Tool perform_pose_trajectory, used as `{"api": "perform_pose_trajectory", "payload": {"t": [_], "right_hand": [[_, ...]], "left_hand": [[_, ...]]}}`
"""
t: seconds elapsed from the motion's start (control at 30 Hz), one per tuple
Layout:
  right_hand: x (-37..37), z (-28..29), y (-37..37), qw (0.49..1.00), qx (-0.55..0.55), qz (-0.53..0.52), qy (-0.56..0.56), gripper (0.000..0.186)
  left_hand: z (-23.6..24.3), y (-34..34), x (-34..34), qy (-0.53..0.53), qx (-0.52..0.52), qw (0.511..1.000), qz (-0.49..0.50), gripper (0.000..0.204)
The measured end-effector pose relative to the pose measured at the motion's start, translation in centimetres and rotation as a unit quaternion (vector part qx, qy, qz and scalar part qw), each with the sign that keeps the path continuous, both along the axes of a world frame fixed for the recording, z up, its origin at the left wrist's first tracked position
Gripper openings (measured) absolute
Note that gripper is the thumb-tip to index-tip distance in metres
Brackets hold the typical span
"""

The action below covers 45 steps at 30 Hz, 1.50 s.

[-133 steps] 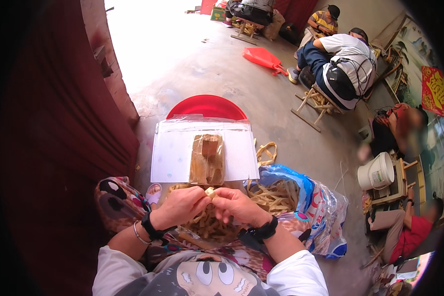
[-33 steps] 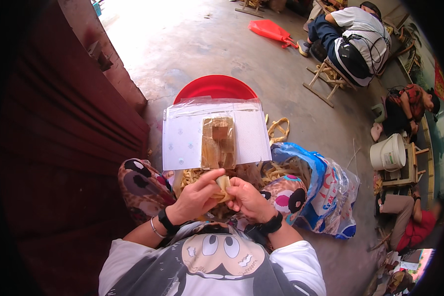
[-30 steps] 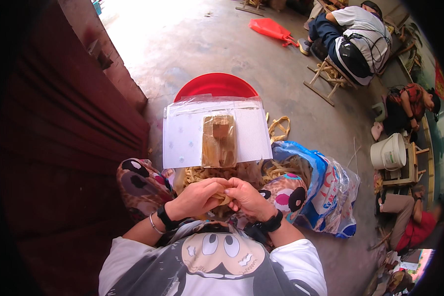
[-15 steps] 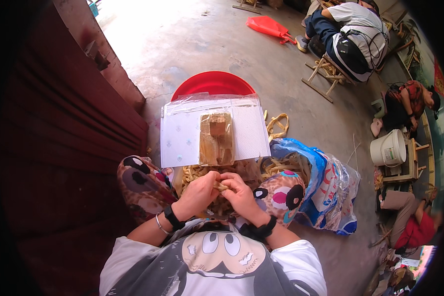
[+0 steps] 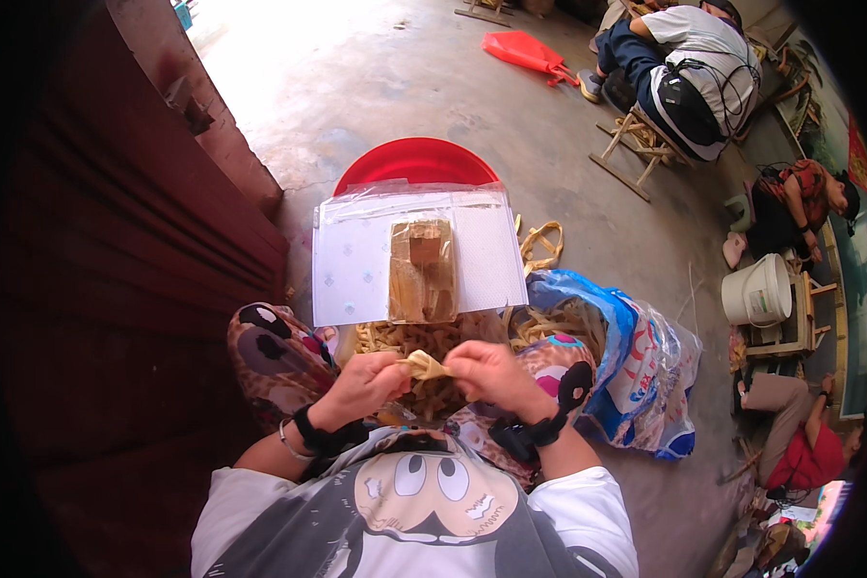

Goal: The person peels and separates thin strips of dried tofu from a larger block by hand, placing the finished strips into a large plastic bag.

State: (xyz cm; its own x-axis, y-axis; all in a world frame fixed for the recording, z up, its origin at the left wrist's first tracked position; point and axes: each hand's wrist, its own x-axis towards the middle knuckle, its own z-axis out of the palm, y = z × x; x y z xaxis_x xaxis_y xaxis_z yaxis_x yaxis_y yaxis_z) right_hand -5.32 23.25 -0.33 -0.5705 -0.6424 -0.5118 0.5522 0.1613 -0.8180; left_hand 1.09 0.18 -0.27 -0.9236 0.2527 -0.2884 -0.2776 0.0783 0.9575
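Note:
A pale yellow, flat strip, twisted or knotted in the middle, is stretched between my hands. My left hand pinches its left end, and my right hand grips the other end. Below them, between my knees, lies a heap of similar yellow-brown strips, partly hidden by my hands. Just beyond, a wooden block wrapped in clear tape rests on a white board. The board covers most of a red basin, whose far rim shows.
By my right knee stands a blue and white plastic bag holding more strips. A dark red door is close on the left. Several people sit along the right, near a white bucket. A red bag lies on the floor.
My hands were close together over the strip. They have moved apart, left and right, and the strip now shows stretched between them.

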Motion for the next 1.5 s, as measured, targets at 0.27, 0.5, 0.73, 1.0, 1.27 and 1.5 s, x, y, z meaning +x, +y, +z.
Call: {"api": "perform_pose_trajectory", "payload": {"t": [0.27, 0.5, 0.73, 1.0, 1.27, 1.5], "right_hand": [[-0.3, 0.3, 1.2, 0.999, 0.018, -0.045, 0.024, 0.012], [-0.9, 1.5, 1.1, 0.999, -0.009, -0.035, -0.019, 0.014], [-1.1, 1.5, 0.1, 0.999, 0.015, -0.027, 0.018, 0.014], [-1.6, 2.0, 0.9, 0.999, -0.011, -0.033, 0.022, 0.01], [-1.6, 2.3, -0.3, 0.991, 0.018, 0.036, 0.128, 0.012], [-3.6, 2.7, -0.6, 0.94, 0.131, 0.076, 0.307, 0.011]], "left_hand": [[0.5, -0.4, 1.5, 0.159, -0.045, 0.986, -0.02, 0.027], [-1.2, -1.1, 0.3, -0.028, 0.174, 0.984, 0.019, 0.017], [0.5, -0.5, -0.5, -0.154, 0.207, 0.966, -0.029, 0.018], [0.9, -1.5, -0.4, -0.072, 0.188, 0.974, -0.1, 0.026], [0.2, -1.1, -0.6, -0.11, 0.212, 0.97, -0.046, 0.009], [1.8, -1.6, -2.8, 0.346, -0.233, 0.909, 0.013, 0.012]]}}
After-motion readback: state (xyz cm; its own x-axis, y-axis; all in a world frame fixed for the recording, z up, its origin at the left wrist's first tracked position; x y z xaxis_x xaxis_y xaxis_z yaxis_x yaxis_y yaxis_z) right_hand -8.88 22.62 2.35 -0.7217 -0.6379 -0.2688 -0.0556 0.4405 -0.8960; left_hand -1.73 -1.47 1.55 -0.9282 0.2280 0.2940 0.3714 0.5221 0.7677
